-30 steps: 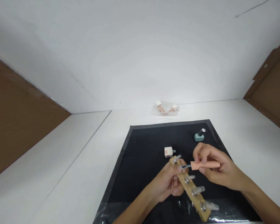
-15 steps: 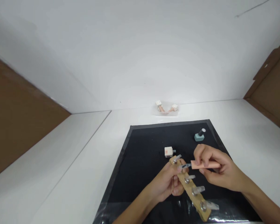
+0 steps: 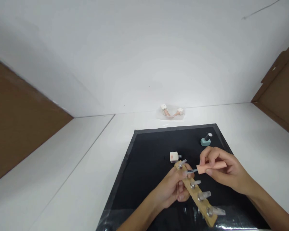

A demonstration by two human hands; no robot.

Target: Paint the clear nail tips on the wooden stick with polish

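My left hand [image 3: 173,187] is closed around the upper part of a wooden nail tip stand [image 3: 194,194], which slants down toward the lower right. Several clear false nails stick out from round metal mounts along it; the largest nail tip [image 3: 218,210] is at the near end. In my right hand [image 3: 225,170] a nail polish brush [image 3: 212,167] is pinched by its peach handle. Its bristles point left and meet the second nail from the far end, beside my left thumb. Just beyond the stand, a white polish bottle [image 3: 174,157] has its neck pointing right.
Both hands are over a black mat [image 3: 149,154] on a white table [image 3: 86,150]. A teal polish bottle [image 3: 205,141] with a dark cap stands near the mat's far right corner. Against the wall, a clear tray [image 3: 171,117] holds two white bottles with peach handles. Brown panels flank the table.
The peach handle has tilted, its rear end rising, and my right hand has shifted slightly with it. My left hand and the stand are nearly still.
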